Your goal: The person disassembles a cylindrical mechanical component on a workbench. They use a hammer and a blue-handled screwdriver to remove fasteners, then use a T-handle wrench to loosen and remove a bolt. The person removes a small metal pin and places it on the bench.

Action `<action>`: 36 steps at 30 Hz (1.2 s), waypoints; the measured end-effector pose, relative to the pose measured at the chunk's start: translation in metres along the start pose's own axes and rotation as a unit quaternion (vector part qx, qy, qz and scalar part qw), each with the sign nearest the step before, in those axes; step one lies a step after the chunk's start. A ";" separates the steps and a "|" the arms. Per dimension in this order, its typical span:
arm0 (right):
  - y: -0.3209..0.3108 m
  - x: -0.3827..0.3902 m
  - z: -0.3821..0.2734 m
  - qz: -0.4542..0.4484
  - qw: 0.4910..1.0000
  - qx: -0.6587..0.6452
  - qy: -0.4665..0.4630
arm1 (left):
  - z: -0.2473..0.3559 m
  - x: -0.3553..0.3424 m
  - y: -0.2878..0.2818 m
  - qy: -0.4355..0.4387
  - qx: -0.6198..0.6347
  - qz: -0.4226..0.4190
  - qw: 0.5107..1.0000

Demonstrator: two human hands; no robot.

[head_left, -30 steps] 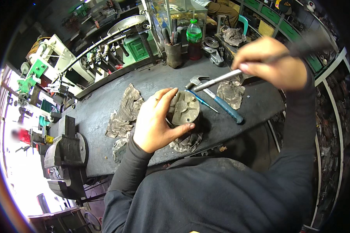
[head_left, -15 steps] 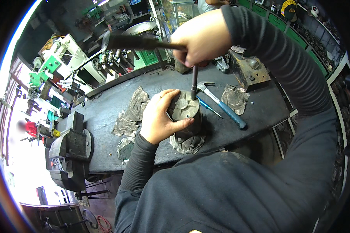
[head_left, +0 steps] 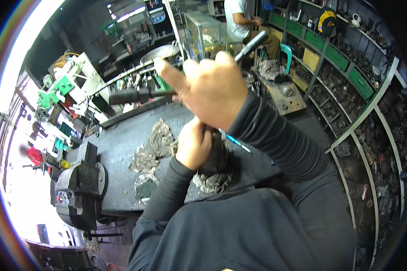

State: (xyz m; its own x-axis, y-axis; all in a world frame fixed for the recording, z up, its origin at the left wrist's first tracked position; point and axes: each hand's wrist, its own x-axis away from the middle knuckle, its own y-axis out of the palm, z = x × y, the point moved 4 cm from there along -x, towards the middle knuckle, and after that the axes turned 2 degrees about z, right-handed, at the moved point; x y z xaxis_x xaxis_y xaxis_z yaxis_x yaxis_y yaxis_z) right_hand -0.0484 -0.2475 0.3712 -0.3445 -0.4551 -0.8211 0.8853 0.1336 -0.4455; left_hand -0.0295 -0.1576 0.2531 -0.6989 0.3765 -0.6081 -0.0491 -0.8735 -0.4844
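Observation:
My right hand (head_left: 215, 90) is raised above the bench, its fingers bent over the bar of a dark-handled socket wrench (head_left: 131, 95), with one finger sticking out to the left. Beyond the knuckles a silver rod with a dark end (head_left: 253, 45) points up and right. Just below, my left hand (head_left: 194, 144) is closed near the top of a dark metal cylinder (head_left: 216, 158); what its fingers wrap round is hidden by the right hand. The cylinder rests on a crumpled grey rag (head_left: 212, 182). A blue screwdriver (head_left: 237, 143) lies beside it, partly behind my right sleeve.
A bench vise (head_left: 79, 180) is mounted at the left end of the dark workbench (head_left: 117, 135). Dirty rags (head_left: 151, 147) lie left of the cylinder. A rusty metal block (head_left: 287, 97) stands at the right back. A person (head_left: 239, 22) sits behind, near shelves of parts (head_left: 334, 97).
My right hand has come down and nearer, and the wrench's bar has dropped with it. My left hand has shifted from the cylinder's side to beneath the right hand. The hammer is now mostly covered.

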 end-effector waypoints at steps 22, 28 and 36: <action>-0.021 -0.028 -0.013 -0.194 0.980 0.001 -0.052 | -0.009 -0.013 -0.004 0.201 0.063 -0.041 0.977; -0.018 -0.036 -0.013 -0.242 0.970 -0.005 -0.014 | -0.012 -0.018 -0.001 0.239 0.077 -0.031 0.968; -0.020 -0.038 -0.010 -0.284 0.957 0.025 0.062 | -0.010 -0.019 0.000 0.207 0.086 -0.049 0.973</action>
State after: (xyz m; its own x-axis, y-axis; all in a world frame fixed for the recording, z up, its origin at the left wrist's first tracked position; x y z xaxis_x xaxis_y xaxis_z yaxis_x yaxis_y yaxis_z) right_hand -0.0560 -0.2242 0.4077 -0.8053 -0.3342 -0.4897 0.5581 -0.1485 -0.8164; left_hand -0.0097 -0.1620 0.2581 -0.3401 0.5213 -0.7827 -0.2449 -0.8527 -0.4615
